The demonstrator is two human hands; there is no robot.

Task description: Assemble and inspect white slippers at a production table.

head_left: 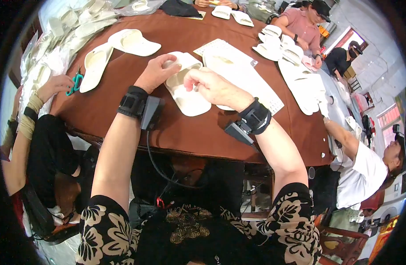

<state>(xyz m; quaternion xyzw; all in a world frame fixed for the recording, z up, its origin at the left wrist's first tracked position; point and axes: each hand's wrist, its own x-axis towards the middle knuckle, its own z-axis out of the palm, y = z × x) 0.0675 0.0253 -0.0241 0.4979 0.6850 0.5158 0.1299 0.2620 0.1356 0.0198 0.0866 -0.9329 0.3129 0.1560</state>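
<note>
Slipper (185, 86): white, lies flat on counter (123, 115), long axis from near-right to far-left.
Left hand (156, 73): fingers grip its strap.
Right hand (214, 86): fingers pinch its edge.

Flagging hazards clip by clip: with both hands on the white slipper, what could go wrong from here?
1. The white slipper lies partly over another slipper, so tugging it may drag that one along.
2. The cable hanging below the left hand could snag on the table edge.
3. A neighbour's green scissors lie close by.
</note>
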